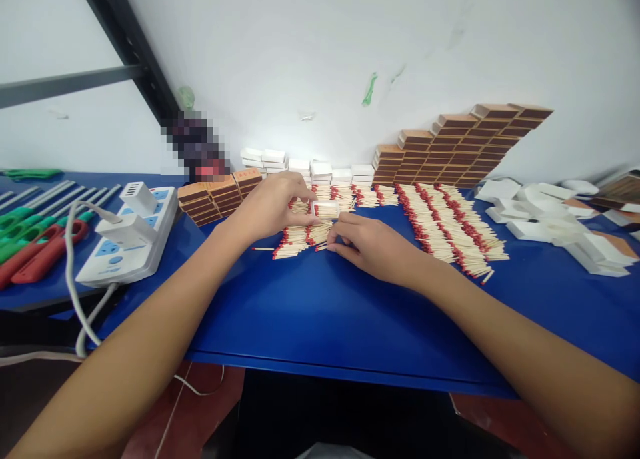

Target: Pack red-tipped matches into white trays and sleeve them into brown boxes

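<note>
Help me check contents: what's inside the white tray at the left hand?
Inside the white tray held by the left hand, pale matchsticks show. They cover its floor, so that and any lower layers cannot be seen.

Workshop, by its blue bench [310, 319], stacked matchboxes [457, 151], loose matches [431, 229] and bright-handled tools [49, 257].

Matches [440, 222] sprawling across the table [320, 325] | behind them, back right, one matchbox stack [460, 155] | small boxes [321, 168] back centre | second stack [215, 201] left | power strip [133, 239] further left, tools [47, 257] beyond | loose boxes [537, 229] far right!
</note>
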The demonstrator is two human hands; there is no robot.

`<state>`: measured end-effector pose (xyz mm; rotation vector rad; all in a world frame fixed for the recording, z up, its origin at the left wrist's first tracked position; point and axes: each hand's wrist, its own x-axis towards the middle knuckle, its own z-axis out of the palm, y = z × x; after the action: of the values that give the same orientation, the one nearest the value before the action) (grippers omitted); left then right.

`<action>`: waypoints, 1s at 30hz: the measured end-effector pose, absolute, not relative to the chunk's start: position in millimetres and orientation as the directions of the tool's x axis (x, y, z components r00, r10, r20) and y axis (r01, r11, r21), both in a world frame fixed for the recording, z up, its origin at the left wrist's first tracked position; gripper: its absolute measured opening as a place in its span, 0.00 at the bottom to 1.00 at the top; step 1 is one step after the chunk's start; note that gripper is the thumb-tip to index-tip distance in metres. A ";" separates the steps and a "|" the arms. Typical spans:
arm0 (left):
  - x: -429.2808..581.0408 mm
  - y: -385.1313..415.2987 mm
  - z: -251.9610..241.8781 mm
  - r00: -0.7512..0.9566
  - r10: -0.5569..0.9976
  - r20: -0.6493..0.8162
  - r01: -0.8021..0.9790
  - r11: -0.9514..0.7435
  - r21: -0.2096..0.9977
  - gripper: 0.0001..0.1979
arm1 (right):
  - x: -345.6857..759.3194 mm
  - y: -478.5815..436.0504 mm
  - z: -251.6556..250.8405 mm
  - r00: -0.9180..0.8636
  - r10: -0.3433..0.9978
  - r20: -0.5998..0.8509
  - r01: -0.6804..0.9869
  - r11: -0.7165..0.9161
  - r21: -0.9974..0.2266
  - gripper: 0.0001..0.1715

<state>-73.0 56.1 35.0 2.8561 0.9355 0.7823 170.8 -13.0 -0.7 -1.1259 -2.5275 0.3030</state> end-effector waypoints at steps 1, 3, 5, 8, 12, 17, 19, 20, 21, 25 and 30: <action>-73.0 56.0 35.2 0.693 0.562 0.452 0.544 -0.819 0.184 0.17 | 170.3 -13.0 -1.1 -0.620 0.751 0.228 0.672 0.658 -0.339 0.06; -72.9 55.5 35.6 0.694 0.562 0.449 0.545 -0.818 0.181 0.17 | 169.3 -13.1 -1.7 -0.621 0.753 0.217 0.673 0.654 -0.344 0.06; -72.9 55.4 36.1 0.695 0.564 0.446 0.546 -0.818 0.183 0.17 | 169.1 -13.7 -0.7 -0.630 0.750 0.202 0.676 0.658 -0.332 0.07; -73.0 55.5 36.1 0.696 0.562 0.447 0.542 -0.820 0.185 0.16 | 171.9 -14.6 4.9 -0.634 0.746 0.205 0.683 0.664 -0.304 0.08; -71.8 54.8 34.3 0.704 0.548 0.451 0.527 -0.829 0.185 0.17 | 179.3 -12.2 13.5 -0.550 0.759 0.348 0.709 0.644 -0.286 0.06; -65.2 49.4 32.3 0.721 0.515 0.465 0.463 -0.856 0.231 0.20 | 180.4 -6.6 12.6 -0.409 0.776 0.480 0.812 0.549 -0.196 0.07; -62.8 47.1 32.4 0.725 0.507 0.466 0.441 -0.862 0.252 0.20 | 178.4 -6.2 10.6 -0.411 0.774 0.481 0.820 0.545 -0.176 0.08; -62.2 46.4 32.7 0.724 0.507 0.468 0.437 -0.862 0.258 0.20 | 177.4 -6.5 9.9 -0.418 0.771 0.480 0.817 0.550 -0.172 0.08; -62.0 46.1 32.9 0.722 0.510 0.467 0.439 -0.860 0.260 0.20 | 176.5 -7.0 9.5 -0.427 0.764 0.484 0.811 0.560 -0.169 0.08; -65.7 49.2 34.2 0.707 0.531 0.467 0.473 -0.846 0.245 0.19 | 175.1 -10.7 9.5 -0.443 0.714 0.542 0.763 0.618 -0.190 0.09; -72.2 54.5 35.7 0.686 0.562 0.462 0.534 -0.820 0.204 0.17 | 174.5 -14.0 4.6 -0.632 0.662 0.403 0.614 0.745 -0.260 0.09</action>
<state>-72.2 54.5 35.7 2.8355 0.9222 0.8038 174.5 -14.0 4.6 -0.9671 -2.4655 0.1343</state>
